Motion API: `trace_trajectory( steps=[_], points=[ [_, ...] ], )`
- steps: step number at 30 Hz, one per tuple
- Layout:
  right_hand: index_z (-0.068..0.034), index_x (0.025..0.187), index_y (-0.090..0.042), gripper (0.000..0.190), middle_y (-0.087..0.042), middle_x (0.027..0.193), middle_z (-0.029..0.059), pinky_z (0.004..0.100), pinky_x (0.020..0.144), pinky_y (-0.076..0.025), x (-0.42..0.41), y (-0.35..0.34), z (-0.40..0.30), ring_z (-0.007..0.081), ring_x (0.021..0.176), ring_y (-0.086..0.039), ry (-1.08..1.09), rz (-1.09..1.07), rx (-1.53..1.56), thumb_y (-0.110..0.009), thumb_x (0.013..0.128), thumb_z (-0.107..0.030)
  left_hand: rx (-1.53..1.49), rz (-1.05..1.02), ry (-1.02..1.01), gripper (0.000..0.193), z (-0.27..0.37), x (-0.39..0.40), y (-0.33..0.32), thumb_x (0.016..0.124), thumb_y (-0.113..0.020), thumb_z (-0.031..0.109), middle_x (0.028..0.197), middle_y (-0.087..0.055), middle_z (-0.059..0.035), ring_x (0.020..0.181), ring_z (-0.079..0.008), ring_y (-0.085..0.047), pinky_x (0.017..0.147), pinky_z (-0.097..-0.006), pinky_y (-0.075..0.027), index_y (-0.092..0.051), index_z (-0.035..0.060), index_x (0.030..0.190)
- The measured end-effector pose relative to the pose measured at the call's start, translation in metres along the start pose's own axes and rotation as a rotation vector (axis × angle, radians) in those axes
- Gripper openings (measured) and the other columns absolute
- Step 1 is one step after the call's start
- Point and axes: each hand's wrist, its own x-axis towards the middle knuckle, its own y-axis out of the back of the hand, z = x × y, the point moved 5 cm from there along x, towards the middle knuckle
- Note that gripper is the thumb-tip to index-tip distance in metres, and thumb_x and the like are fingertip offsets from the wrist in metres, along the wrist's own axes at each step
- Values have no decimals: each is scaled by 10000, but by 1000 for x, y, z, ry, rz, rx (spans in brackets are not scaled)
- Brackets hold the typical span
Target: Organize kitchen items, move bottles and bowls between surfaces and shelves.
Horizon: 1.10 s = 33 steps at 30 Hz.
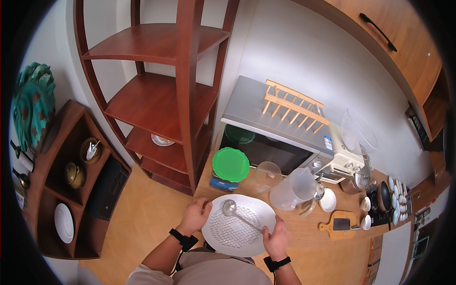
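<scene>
Both hands hold a white plastic colander in front of my body, by the counter's near edge. My left hand grips its left rim. At the right rim is my right hand, its thumb over the edge beside the handle end of a metal ladle. The ladle lies across the slotted bottom, bowl towards the upper left. Beyond the colander stand a green-lidded container, a clear container and a translucent plastic pitcher.
A microwave oven carries a wooden rack. Rightward on the wooden counter are a white bowl, a cutting board with a cleaver, and a wok. A red-brown shelf unit rises ahead on the left; a low cabinet stands far left.
</scene>
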Motion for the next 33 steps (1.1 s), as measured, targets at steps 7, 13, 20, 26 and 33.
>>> trace_trajectory(
  steps=[7,13,20,26,33],
  points=[
    [19,1456,-490,646,-652,1229,247,514,951,-528,-4,-11,9,448,1139,-637,-95,-48,109,-763,896,-151,-254,-45,131,355,-34,1,-16,1074,-639,307,1056,-756,-216,943,-323,-761,826,-399,-598,-701,-22,1193],
    [2,1465,-494,656,-658,1177,229,526,914,-528,-4,-7,7,447,1079,-640,-89,-5,90,-761,889,-166,-293,-46,102,318,-24,1,-14,1086,-632,269,931,-751,-166,849,-230,-736,768,-357,-576,-699,-39,1133],
    [3,1467,-482,666,-659,1241,256,527,941,-541,-7,-8,10,458,1130,-647,-128,-65,85,-770,896,-184,-335,-56,125,281,-38,-3,-16,1086,-643,241,870,-723,-80,812,-122,-661,719,-312,-548,-707,-32,1088],
    [6,1445,-497,683,-660,1124,246,537,853,-546,-11,-15,20,453,1015,-658,-69,17,87,-783,862,-205,-364,-53,117,279,-48,-1,-22,1084,-644,238,856,-719,-69,806,-124,-654,729,-314,-545,-717,-31,1074],
    [-4,1463,-476,718,-659,1154,256,544,867,-545,-10,-14,18,457,1047,-658,-72,27,124,-789,856,-226,-336,-25,122,297,-35,-2,-15,1079,-654,249,867,-721,-83,804,-132,-650,742,-318,-547,-718,-40,1050]
  ],
)
